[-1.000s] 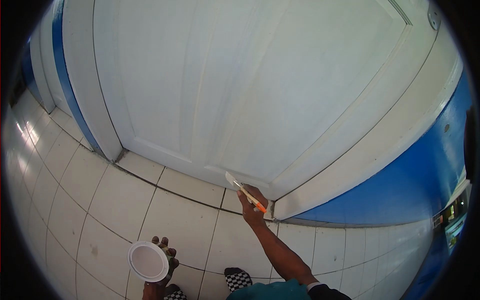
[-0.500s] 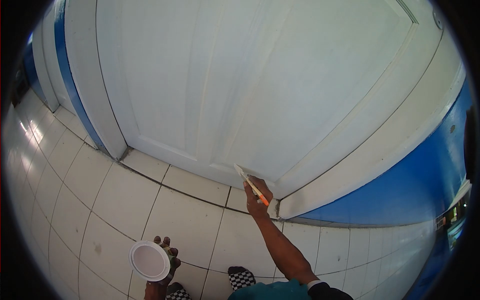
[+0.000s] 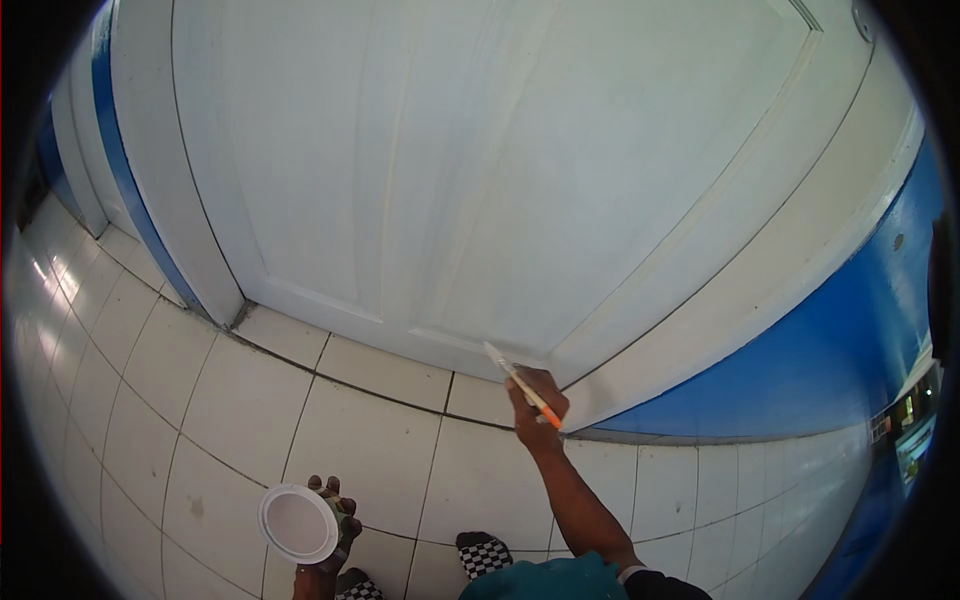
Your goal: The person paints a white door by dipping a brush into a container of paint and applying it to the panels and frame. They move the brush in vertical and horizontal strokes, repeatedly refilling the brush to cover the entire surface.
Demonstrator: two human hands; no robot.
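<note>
My right hand [image 3: 540,397] grips a paintbrush [image 3: 528,390] with a pale wooden handle and an orange end. The white-coated bristles meet the lower rail of a white panelled door [image 3: 440,190], near its bottom right corner. Down at the lower left, my left hand [image 3: 338,510] is wrapped round a round white-rimmed tub [image 3: 298,524], seen from above with pale paint inside. The tub hides part of the hand.
A white frame [image 3: 680,355] edges the door, and a glossy blue wall [image 3: 760,385] runs along the right. Below lies a tiled floor [image 3: 370,430]. My feet in checkered footwear [image 3: 484,555] stand close behind the hands.
My right hand and the paintbrush have moved to the right and slightly down along the door's bottom rail. The left hand with the tub is almost still; the view has shifted slightly.
</note>
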